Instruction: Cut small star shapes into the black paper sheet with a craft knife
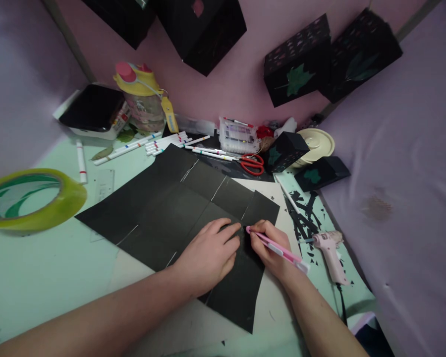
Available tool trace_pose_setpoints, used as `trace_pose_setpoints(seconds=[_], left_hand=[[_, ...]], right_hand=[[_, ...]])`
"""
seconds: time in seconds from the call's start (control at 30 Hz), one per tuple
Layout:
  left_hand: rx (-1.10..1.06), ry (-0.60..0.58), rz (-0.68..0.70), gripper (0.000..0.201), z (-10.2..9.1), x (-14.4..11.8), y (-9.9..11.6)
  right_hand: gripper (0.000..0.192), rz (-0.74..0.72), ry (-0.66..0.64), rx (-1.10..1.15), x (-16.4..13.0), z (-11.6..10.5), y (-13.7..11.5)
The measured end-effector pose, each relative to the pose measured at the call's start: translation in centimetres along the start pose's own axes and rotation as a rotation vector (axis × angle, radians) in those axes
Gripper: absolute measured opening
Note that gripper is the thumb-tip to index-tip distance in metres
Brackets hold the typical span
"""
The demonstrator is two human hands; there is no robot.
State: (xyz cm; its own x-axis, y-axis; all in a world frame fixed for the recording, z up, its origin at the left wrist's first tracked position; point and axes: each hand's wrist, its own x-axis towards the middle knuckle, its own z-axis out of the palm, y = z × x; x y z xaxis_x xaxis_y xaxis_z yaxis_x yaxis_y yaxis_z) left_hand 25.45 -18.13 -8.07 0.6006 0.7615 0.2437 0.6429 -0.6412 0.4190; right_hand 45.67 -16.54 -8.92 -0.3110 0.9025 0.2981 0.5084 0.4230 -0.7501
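Black sheet flat on table, pinned under flat, unclenched left hand. Right hand clenched round pink knife, tip touching sheet beside left fingertips: likely risks a slip, a nick, a crooked cut. Clear case holding pens. Jar: contents unclear.

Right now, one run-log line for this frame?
left hand: flat on black paper | right hand: holds pink craft knife, tip on paper
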Motion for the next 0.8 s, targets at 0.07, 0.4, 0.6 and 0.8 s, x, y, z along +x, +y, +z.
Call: trace_pose_setpoints(seconds=[0.07, 0.4, 0.6, 0.8], left_hand=[[0.001, 0.000, 0.000, 0.018, -0.04, -0.02, 0.01], [-0.004, -0.005, -0.005, 0.018, -0.12, 0.17, 0.00], [0.018, 0.001, 0.000, 0.019, -0.03, 0.16, -0.01], [0.015, 0.008, 0.000, 0.018, 0.17, 0.09, -0.02]], right_hand=[[0.011, 0.007, -0.005, 0.002, -0.04, 0.02, 0.07], [0.014, -0.081, -0.039, -0.029, 0.02, 0.11, 0.18], [0.015, -0.137, -0.073, -0.084, 0.13, 0.00, 0.16], [0.014, -0.097, -0.059, -0.080, 0.11, -0.05, 0.14]])
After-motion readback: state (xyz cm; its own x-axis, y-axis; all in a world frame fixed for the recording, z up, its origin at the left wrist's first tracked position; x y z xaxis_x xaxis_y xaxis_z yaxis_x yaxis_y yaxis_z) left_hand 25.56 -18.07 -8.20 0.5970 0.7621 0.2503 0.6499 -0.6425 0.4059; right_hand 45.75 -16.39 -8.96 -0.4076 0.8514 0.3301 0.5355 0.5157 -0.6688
